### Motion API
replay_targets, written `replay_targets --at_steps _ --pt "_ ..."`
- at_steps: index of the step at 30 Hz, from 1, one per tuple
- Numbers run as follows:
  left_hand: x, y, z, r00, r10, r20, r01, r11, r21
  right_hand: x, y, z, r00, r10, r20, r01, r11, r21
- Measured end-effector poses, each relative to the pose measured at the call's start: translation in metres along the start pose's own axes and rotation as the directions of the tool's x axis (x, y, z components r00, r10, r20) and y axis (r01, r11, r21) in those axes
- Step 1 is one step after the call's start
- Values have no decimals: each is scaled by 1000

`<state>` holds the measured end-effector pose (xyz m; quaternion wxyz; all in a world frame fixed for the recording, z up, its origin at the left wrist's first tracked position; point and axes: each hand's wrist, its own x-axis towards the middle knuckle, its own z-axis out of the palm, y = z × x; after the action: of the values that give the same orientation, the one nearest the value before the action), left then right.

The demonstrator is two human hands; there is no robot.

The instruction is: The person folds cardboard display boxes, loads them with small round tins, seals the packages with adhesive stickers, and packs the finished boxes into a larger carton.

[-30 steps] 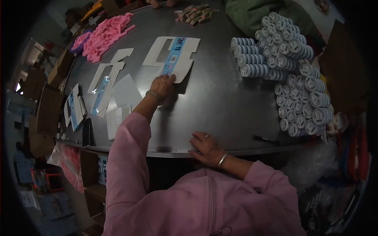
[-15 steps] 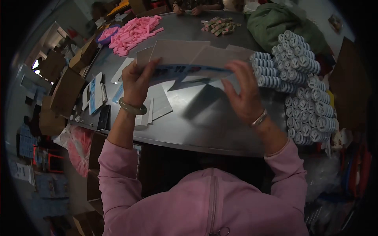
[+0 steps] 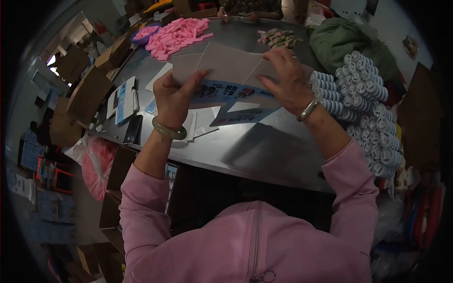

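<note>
Several printed card sheets [image 3: 229, 63], grey-white above with blue printed fronts and a cut-out opening lower down, are fanned out over the table. My left hand [image 3: 173, 99], with a green bangle at the wrist, is closed on their left side, thumb across the front. At the right side, my right hand [image 3: 289, 82] pinches the sheets between thumb and fingers, a silver bracelet on that wrist. Beneath them, more flat sheets [image 3: 204, 125] lie on the metal table [image 3: 188, 158]. A stack of blue-and-white cards [image 3: 125, 104] rests to the left.
A heap of pink pieces [image 3: 177, 37] and small wrapped bundles [image 3: 278, 37] lie farther back. Piled white rolls [image 3: 361, 85] and a green cloth bundle [image 3: 342, 37] occupy the right. Cardboard boxes [image 3: 89, 99] stand left. Across the table are another person's hands [image 3: 250, 16].
The right hand has moved up and inward onto the sheets' edge and closed there. The sheets have tilted, showing more blue print. The whole view has shifted slightly.
</note>
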<state>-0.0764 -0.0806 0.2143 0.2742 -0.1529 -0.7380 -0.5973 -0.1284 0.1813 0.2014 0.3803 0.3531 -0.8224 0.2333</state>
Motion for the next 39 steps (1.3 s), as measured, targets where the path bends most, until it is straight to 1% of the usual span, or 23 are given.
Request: replay_targets --at_steps 3,5,8,12,14,15,17,18,20,21,23,24,26,27,29,30,32,33,34,35,36,38,39 --pt "2 6 -6 998 -57 -16 57 998 15 7 -2 3 999 31 -19 -30 999 41" --pt "5 5 -16 969 -216 117 233 961 -150 9 -4 3 999 33 -9 -33 998 51" --pt "3 -11 -25 970 -211 123 235 942 -241 10 -4 8 1000 -3 -26 4 999 52" --pt "3 -15 -29 957 -285 55 289 917 -275 13 -5 14 1000 -7 -18 9 996 87" --pt "7 -23 -33 963 -268 -42 250 937 -244 18 -6 15 989 -105 -106 108 994 26" --pt "8 -22 -34 962 -269 -51 249 937 -243 20 -7 16 988 -111 -103 115 993 32" --pt "11 -15 -36 924 -376 -64 349 901 -258 24 -6 19 985 -116 -127 126 989 72" --pt "11 -13 -34 924 -377 -68 349 901 -256 25 -4 22 985 -118 -126 128 989 76" --pt "8 -9 -26 906 -422 -41 380 851 -362 21 3 30 997 -60 -41 62 997 49" --pt "8 -16 -24 906 -421 -42 379 852 -361 19 6 33 997 -61 -42 63 997 50" --pt "8 -39 -20 949 -311 -47 292 926 -241 15 12 39 997 40 71 -45 997 65" --pt "8 -45 -16 949 -313 -45 294 925 -240 15 19 39 996 42 73 -47 997 66" --pt "10 -52 -11 934 -350 -66 323 910 -261 15 33 40 938 115 328 -170 975 142" --pt "10 -54 -10 934 -352 -63 326 909 -261 15 32 37 937 119 329 -173 975 140" --pt "12 -56 -8 931 -349 -107 328 928 -177 20 31 27 798 291 527 -371 928 48" --pt "12 -56 -7 931 -351 -104 330 927 -176 14 37 30 797 295 527 -374 926 47" --pt "15 -55 -8 929 -357 -99 348 932 -98 -1 53 44 922 220 320 -225 974 -20" --pt "15 -57 -6 929 -357 -97 348 932 -99 -6 53 49 921 221 320 -226 974 -22" --pt "15 -60 -5 944 -302 -134 299 953 -48 -10 50 52 983 106 152 -98 994 -58" --pt "16 -63 -4 955 -244 -167 249 969 5 -17 48 56 1000 -25 -15 23 993 -116" --pt "17 -66 -6 955 -246 -163 251 968 5 -28 47 59 1000 -20 -14 18 993 -117" --pt "17 -72 -16 958 -118 -262 163 974 156 -53 46 64 990 -21 -137 6 994 -109" --pt "16 -73 -23 956 -121 -268 168 973 158 -65 45 67 991 -23 -133 9 994 -104"
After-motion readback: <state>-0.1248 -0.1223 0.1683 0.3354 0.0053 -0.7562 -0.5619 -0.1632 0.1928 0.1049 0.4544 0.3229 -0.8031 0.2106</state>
